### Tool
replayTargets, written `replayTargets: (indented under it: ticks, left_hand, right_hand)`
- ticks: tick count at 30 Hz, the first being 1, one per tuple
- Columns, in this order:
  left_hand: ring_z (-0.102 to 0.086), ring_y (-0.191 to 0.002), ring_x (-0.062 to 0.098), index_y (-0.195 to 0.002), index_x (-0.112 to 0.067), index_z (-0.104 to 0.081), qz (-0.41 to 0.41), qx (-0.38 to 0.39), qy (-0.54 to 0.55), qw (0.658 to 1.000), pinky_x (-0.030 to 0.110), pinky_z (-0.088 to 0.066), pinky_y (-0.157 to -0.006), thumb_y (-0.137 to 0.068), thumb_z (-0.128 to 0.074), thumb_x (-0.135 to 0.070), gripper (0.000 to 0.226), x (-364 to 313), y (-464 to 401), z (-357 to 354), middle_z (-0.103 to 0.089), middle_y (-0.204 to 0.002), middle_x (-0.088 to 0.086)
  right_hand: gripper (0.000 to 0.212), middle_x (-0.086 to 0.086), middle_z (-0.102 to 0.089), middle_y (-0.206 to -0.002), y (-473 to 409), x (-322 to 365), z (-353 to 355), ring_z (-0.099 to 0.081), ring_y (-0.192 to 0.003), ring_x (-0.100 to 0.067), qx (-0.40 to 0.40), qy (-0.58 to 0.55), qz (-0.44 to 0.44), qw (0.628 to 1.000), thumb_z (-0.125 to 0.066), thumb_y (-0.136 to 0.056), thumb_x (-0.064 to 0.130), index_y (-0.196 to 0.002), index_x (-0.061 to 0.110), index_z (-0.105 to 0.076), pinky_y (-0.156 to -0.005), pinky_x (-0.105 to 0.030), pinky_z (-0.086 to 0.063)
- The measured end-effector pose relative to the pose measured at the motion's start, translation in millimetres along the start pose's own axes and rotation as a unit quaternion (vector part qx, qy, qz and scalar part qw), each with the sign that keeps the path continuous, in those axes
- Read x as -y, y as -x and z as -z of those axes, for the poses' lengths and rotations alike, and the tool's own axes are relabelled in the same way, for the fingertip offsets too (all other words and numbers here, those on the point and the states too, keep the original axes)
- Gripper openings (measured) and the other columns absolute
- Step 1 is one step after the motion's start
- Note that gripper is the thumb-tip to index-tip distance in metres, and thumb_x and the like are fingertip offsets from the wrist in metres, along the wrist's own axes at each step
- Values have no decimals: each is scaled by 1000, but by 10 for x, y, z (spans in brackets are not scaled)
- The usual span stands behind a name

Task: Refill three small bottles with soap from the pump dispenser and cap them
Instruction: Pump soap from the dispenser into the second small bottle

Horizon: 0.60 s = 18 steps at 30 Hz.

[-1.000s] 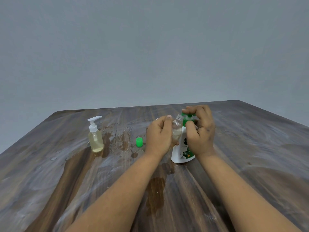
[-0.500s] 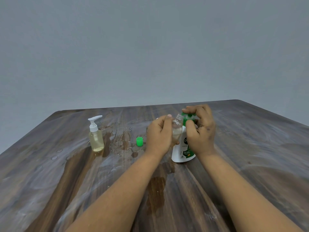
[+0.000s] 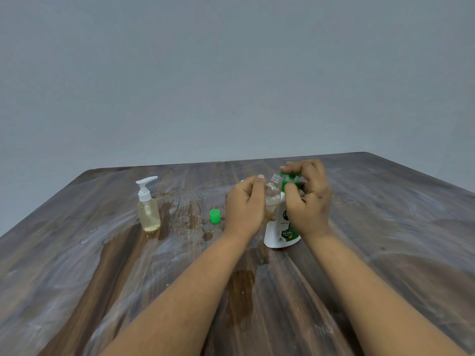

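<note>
A white soap dispenser [image 3: 276,233] with a green pump head [image 3: 290,178] stands mid-table. My right hand [image 3: 309,201] curls over the pump head, fingers on top of it. My left hand [image 3: 245,208] grips a small clear bottle [image 3: 272,195], tilted with its open mouth up against the pump's spout. A loose green cap [image 3: 215,216] lies on the table left of my left hand. Further left stands a small clear bottle of yellowish liquid with a white pump top [image 3: 148,209].
The dark wooden table [image 3: 385,253] is wet, with puddles and droplets around the cap and between my forearms. A plain grey wall rises behind the table's far edge.
</note>
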<state>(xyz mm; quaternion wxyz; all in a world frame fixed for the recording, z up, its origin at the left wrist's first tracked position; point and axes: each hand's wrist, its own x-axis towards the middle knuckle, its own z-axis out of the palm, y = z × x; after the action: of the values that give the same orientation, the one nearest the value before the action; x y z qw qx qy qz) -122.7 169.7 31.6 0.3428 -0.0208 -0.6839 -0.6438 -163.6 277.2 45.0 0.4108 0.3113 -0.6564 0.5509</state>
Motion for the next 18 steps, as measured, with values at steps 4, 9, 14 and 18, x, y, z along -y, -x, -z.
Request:
replayTargets:
  ticks: [4,9,14,18]
  left_hand:
    - [-57,-42,25,-63,-9,-58,2,1,7,1000,26,-45,-37,-103,-46,-24,44,-15,-2,0,-55,-51,9]
    - [-53,-36,18,-64,-5,-56,-1,5,8,1000,28,-47,-38,-103,-45,-23,44,-19,3,0,-52,-45,1]
    - [-50,-33,15,-64,-5,-56,-3,7,12,1000,34,-51,-39,-103,-45,-22,43,-38,11,-3,-50,-42,-3]
    - [-50,-31,14,-62,-10,-56,-8,8,9,1000,29,-47,-38,-103,-44,-20,43,-47,15,-1,-52,-42,-2]
  right_hand:
    - [32,-3,-57,-95,11,0,-1,-54,-89,-2,-1,-4,7,1000,-47,-68,-3,-92,5,-67,-76,-17,-45]
    - [38,-4,-58,-98,15,-8,3,-53,-93,1,0,-18,6,1000,-45,-67,-2,-97,7,-67,-78,-17,-45]
    - [33,-2,-57,-94,15,-31,-2,-54,-92,4,1,-26,-6,1000,-44,-69,-3,-89,7,-68,-77,-12,-42]
    - [35,0,-56,-95,16,-33,-1,-54,-91,3,-1,-34,-4,999,-43,-68,-2,-92,7,-67,-76,-13,-43]
